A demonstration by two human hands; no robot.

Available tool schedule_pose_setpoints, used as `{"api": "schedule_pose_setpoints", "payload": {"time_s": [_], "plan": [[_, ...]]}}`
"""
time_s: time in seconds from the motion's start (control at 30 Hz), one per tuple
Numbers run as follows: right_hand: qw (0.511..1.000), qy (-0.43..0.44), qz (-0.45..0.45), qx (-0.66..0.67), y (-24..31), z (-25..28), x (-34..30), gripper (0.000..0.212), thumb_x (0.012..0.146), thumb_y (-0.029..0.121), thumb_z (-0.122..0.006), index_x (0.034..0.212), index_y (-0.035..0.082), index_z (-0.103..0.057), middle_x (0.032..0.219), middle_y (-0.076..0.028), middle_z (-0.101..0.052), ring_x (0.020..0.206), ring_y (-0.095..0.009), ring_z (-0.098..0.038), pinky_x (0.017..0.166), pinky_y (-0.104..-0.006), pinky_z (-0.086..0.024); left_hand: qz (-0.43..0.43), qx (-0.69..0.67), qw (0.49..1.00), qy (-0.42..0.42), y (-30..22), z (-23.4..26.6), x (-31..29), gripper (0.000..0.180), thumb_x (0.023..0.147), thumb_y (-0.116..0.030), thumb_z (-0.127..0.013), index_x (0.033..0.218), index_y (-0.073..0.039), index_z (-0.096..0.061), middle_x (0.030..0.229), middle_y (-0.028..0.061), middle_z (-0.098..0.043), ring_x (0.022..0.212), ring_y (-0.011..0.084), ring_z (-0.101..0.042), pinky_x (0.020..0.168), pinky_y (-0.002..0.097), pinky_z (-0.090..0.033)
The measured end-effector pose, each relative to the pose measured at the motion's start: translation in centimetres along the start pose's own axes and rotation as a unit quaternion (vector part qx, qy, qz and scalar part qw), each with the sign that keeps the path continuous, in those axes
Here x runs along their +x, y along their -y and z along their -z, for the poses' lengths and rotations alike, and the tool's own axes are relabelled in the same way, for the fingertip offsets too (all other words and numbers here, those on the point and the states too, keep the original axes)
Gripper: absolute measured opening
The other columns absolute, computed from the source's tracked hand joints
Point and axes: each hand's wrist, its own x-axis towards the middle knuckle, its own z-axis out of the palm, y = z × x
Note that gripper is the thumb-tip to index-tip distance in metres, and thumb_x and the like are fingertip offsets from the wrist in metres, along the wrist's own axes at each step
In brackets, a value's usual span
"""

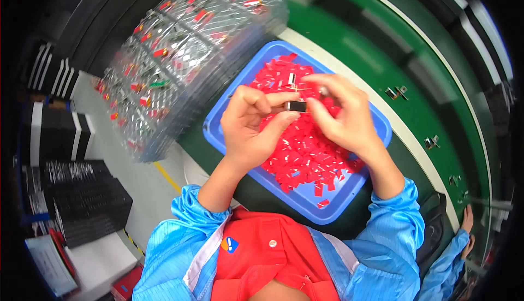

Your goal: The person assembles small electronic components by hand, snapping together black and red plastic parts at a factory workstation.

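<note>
My left hand (252, 123) pinches a small rectangular part (296, 106) with a black face and a silvery edge between thumb and fingers. Facing it, my right hand (346, 115) has its thumb and forefinger apart, the thumb tip close to the part; its fingertips are partly smeared by motion. A small greyish spot shows between those fingers, too blurred to name. Both hands are above a blue plastic tray (308, 213) heaped with small red strips (297, 153). Another small black-and-white part (292, 78) appears over the heap, just beyond my left fingertips.
Clear plastic blister trays (180, 55) with red and metallic pieces are stacked at the left. A green conveyor belt (393, 55) with scattered small metal parts (401, 92) runs along the right. Black stacked trays (84, 203) stand far left. Another person's hand (467, 219) is at lower right.
</note>
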Motion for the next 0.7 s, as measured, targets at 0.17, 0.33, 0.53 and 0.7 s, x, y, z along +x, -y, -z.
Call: {"api": "schedule_pose_setpoints", "payload": {"time_s": [0.17,0.33,0.53,0.7], "plan": [[0.998,-0.021,0.058,-0.028,-4.9,-0.4,1.3,0.017,0.079,0.001,-0.058,0.094,0.000,-0.064,0.088,-0.016,-0.066,0.078,-0.028,-0.065,0.070,-0.0331,-0.051,0.067,0.031,0.997,0.005,1.1,-0.5,1.6,0.025,0.083,0.013,-0.057,0.095,-0.002,-0.041,0.107,0.0240,-0.062,0.093,0.0146,-0.062,0.081,0.0250,-0.050],[1.000,0.012,0.024,-0.014,-6.5,2.5,2.8,0.014,0.079,0.005,-0.059,0.091,0.000,-0.064,0.085,-0.014,-0.064,0.073,-0.024,-0.061,0.068,-0.0309,-0.049,0.064,-0.017,0.996,0.051,3.5,-1.7,4.8,0.017,0.084,0.011,-0.058,0.093,0.001,-0.047,0.104,0.0174,-0.062,0.100,0.0139,-0.059,0.082,0.0242,-0.048],[0.999,0.030,-0.025,-0.031,-7.5,3.7,3.6,0.020,0.079,0.007,-0.061,0.097,-0.001,-0.063,0.079,-0.016,-0.065,0.069,-0.024,-0.063,0.066,-0.0310,-0.050,0.058,0.055,0.995,0.065,4.3,-2.5,7.3,0.014,0.084,0.008,-0.059,0.095,0.002,-0.051,0.105,0.0160,-0.063,0.095,0.0137,-0.062,0.082,0.0259,-0.050],[0.961,-0.030,-0.080,-0.262,-13.7,7.8,3.0,0.012,0.079,0.002,-0.061,0.089,0.003,-0.066,0.076,-0.020,-0.063,0.072,-0.036,-0.062,0.064,-0.0384,-0.048,-0.130,0.407,0.902,0.061,4.4,0.6,11.9,0.012,0.077,0.002,-0.065,0.089,0.002,-0.063,0.101,0.0170,-0.067,0.089,0.0240,-0.067,0.078,0.0307,-0.052]]}}
